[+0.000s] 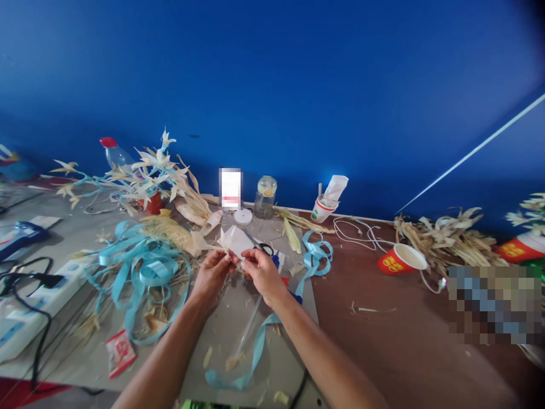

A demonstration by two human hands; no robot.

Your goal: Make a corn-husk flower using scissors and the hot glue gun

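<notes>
A pale husk (235, 240) was pinched at its lower edge between the left hand (212, 272) and right hand (263, 274), lifted just above the scissors (267, 249), seemingly for shaping.

No legible text. Red paper cup (400, 259) lying on its side carries yellow characters, too blurred to read. Red-and-white packet (120, 352) print also too small to read.

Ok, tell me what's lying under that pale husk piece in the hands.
Under the husk piece held by both hands, black scissor handles and grey mat show; the blades are covered.
</notes>
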